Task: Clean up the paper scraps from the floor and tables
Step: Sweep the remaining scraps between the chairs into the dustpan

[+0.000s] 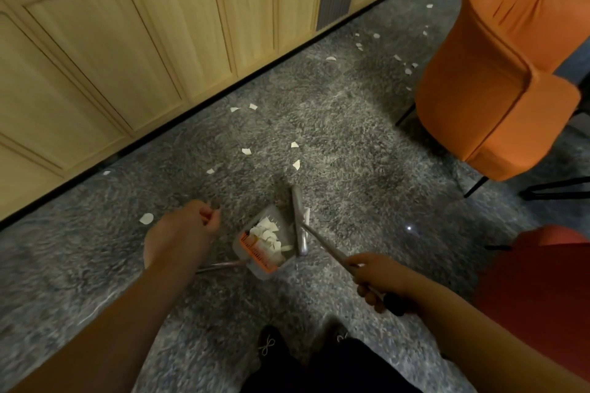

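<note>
The sweeping step is underway: the right hand (378,277) grips the broom (300,220) at the dustpan (265,242), the left hand (188,226) is curled, whether on the handle I cannot tell, and next the paper scraps (295,164) just beyond on the floor (367,153) need sweeping in.

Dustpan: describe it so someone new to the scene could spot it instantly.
Start at the orange chair on the right, then drop down and left across the grey speckled floor to the spot between the two hands. The dustpan lies there, next to the broom head. It is the only grey tray with an orange comb edge, and it holds a pile of white paper scraps.
</note>
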{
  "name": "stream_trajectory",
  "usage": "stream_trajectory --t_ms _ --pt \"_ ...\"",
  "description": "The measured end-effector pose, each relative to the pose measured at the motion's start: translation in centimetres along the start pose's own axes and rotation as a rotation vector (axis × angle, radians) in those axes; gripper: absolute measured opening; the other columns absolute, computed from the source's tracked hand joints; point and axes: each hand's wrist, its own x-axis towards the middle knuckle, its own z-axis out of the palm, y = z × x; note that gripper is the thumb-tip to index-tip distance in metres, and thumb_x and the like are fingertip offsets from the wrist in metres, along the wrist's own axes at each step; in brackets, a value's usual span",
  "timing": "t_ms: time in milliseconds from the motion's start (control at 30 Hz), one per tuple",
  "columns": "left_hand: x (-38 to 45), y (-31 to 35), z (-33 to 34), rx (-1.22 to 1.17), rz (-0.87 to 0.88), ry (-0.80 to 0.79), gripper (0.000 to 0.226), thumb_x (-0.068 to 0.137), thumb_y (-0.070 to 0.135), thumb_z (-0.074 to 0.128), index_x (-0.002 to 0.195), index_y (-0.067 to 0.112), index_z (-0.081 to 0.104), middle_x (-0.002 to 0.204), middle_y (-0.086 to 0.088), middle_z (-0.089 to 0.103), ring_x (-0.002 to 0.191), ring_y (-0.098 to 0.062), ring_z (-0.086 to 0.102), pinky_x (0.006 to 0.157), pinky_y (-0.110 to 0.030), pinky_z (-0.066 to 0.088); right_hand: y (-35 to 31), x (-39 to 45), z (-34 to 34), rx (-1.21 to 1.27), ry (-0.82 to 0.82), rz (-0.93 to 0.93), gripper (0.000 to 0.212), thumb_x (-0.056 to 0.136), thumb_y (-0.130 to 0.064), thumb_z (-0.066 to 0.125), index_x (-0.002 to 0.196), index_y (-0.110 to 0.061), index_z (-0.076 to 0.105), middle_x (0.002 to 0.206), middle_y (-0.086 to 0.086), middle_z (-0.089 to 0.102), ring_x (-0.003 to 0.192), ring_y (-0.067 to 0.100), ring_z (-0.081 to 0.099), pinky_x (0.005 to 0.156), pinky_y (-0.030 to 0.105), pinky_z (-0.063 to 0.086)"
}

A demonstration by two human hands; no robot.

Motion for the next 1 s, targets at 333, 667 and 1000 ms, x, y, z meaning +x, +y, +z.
stream_trajectory --t_ms 333,667,1000 --pt "5.7 0.1 -2.9 0.013 -0.151 0.051 0.027 0.092 0.057 0.05 0.083 0.033 0.061 0.063 0.003 0.056 0.054 -0.018 0.053 0.049 -0.025 0.041 -8.4 5.9 -3.0 0.06 0.088 -0.098 0.041 0.089 0.004 0.039 0.118 -0.022 0.052 0.05 0.007 0.052 0.033 0.013 0.043 0.037 0.019 0.034" --pt "17.2 2.5 -1.4 0.185 -0.199 0.094 0.036 0.09 0.056 0.054 0.062 0.039 0.039 0.053 0.007 0.05 0.045 -0.014 0.047 0.041 -0.018 0.03 -21.8 16.4 -10.4 -0.091 0.103 -0.063 0.035 0.091 0.006 0.038 0.125 0.003 0.047 0.051 0.011 0.051 0.033 0.015 0.046 0.033 0.02 0.036" --pt "23.2 3.8 -1.2 0.256 -0.245 0.129 0.04 0.084 0.059 0.058 0.06 0.037 0.036 0.042 0.014 0.038 0.036 -0.007 0.036 0.04 -0.011 0.022 -33.3 25.5 -13.3 -0.216 0.067 0.09 0.023 0.091 0.004 0.033 0.102 -0.005 0.051 0.064 0.011 0.043 0.047 0.015 0.039 0.032 0.017 0.031"
